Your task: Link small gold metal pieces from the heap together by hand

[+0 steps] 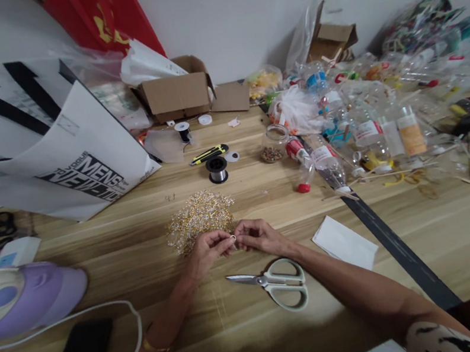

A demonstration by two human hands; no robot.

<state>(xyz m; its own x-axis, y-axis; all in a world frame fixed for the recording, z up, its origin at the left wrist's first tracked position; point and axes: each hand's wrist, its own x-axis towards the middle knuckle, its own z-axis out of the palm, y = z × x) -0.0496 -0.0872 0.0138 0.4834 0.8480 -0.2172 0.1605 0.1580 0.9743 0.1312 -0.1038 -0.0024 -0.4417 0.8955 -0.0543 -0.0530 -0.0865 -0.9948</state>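
Two hands, our left hand and right hand, pinch a small pale loop between their fingertips, neither clearly nearer; its long axis we cannot tell. A gold-and-silver heap lies just beyond.

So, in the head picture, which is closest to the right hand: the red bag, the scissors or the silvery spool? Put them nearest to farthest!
From the right hand:
1. Scissors: just on the near side, toward the person's body.
2. Silvery spool: ahead, a bit left.
3. Red bag: far back left, by the wall.
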